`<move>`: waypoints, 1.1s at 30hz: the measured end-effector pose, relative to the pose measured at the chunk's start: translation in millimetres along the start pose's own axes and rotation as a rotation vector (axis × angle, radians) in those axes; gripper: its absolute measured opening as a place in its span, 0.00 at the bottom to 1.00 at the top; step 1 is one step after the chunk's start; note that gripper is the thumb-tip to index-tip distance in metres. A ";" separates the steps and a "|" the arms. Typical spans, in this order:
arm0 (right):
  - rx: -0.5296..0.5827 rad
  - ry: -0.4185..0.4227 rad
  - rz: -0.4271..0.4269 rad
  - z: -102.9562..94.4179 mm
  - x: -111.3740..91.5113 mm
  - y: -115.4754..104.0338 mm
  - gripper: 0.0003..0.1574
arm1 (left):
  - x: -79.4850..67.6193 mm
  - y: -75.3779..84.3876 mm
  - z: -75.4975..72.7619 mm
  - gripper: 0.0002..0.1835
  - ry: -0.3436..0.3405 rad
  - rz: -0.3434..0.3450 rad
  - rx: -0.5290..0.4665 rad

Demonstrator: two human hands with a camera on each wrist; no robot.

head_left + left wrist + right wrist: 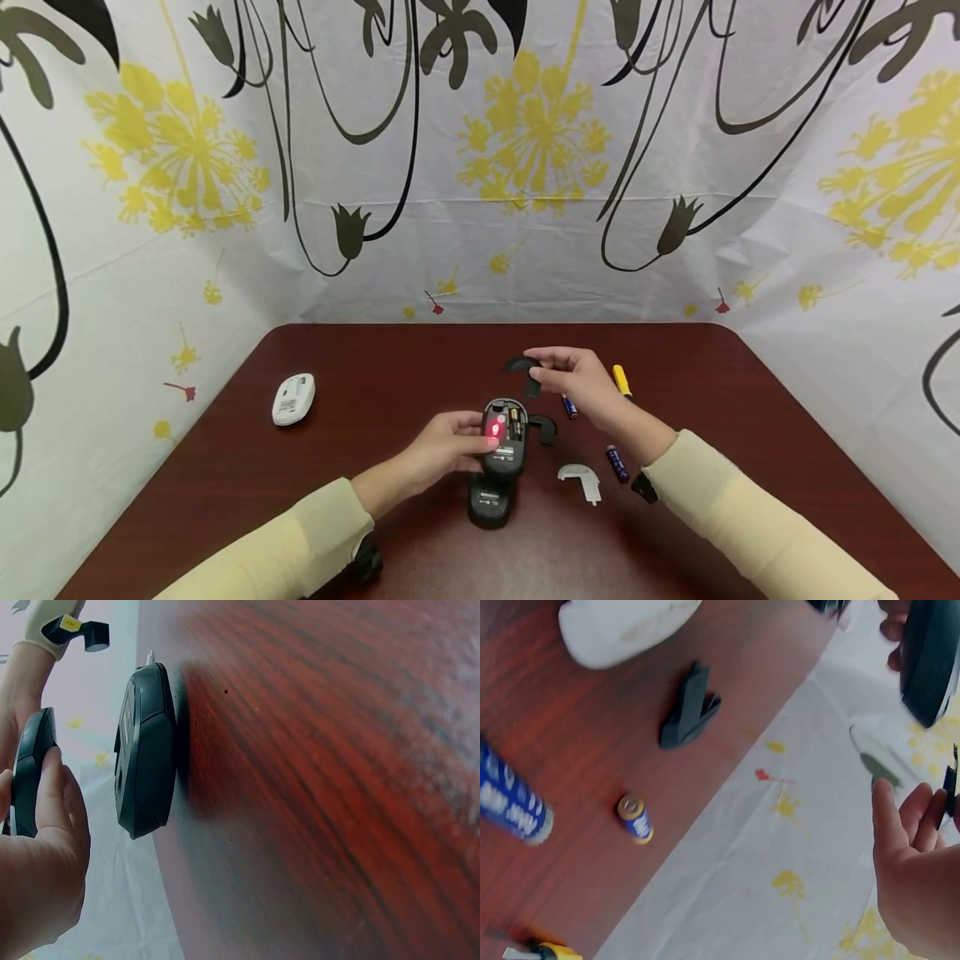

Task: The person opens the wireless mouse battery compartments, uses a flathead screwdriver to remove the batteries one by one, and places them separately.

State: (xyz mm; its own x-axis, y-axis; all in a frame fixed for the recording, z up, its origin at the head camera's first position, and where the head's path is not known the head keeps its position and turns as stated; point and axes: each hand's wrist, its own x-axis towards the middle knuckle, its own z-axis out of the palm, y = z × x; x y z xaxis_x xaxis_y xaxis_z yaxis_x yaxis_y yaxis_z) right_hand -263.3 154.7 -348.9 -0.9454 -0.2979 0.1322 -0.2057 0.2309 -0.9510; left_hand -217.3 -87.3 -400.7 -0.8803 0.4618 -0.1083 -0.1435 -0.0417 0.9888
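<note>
My left hand (pixel 444 446) grips a black computer mouse (pixel 508 463) with its underside up, thumb across the bottom. Its battery compartment lies uncovered, a battery (pixel 514 423) shows inside, and a red light glows beside it. In my right hand (pixel 581 382), a curved black battery cover (pixel 533 387) is pinched between thumb and fingers, above and just right of that mouse. A second black mouse (pixel 491 505) rests underside up on the table, partly hidden behind the held one in the head view. Another black battery cover (pixel 547 430) lies just right of the held mouse.
Right of the mice lie a white battery cover (pixel 583 477) and blue batteries, one near (pixel 617 464) and one farther back (pixel 570 407). A yellow-handled tool (pixel 621 380) lies behind my right wrist. At the left is a white mouse (pixel 293 400). Patterned cloth (pixel 465 167) hangs behind the table.
</note>
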 end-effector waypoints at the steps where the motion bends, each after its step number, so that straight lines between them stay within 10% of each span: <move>1: 0.030 0.003 0.020 -2.6 2.7 0.5 0.25 | -0.2 0.1 -0.1 0.28 0.003 -0.001 -0.001; 33: 0.083 0.068 0.284 -11.0 71.6 54.7 0.24 | -1.9 -1.6 -3.1 0.26 -0.010 0.016 -0.042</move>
State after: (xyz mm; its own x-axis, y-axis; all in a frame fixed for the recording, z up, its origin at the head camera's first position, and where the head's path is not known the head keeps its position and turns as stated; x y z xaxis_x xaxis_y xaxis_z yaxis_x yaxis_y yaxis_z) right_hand -345.0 156.2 -388.5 -0.9775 -0.1687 -0.1266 0.0880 0.2189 -0.9718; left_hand -216.8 -90.8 -402.3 -0.8782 0.4694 -0.0914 -0.1484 -0.0858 0.9852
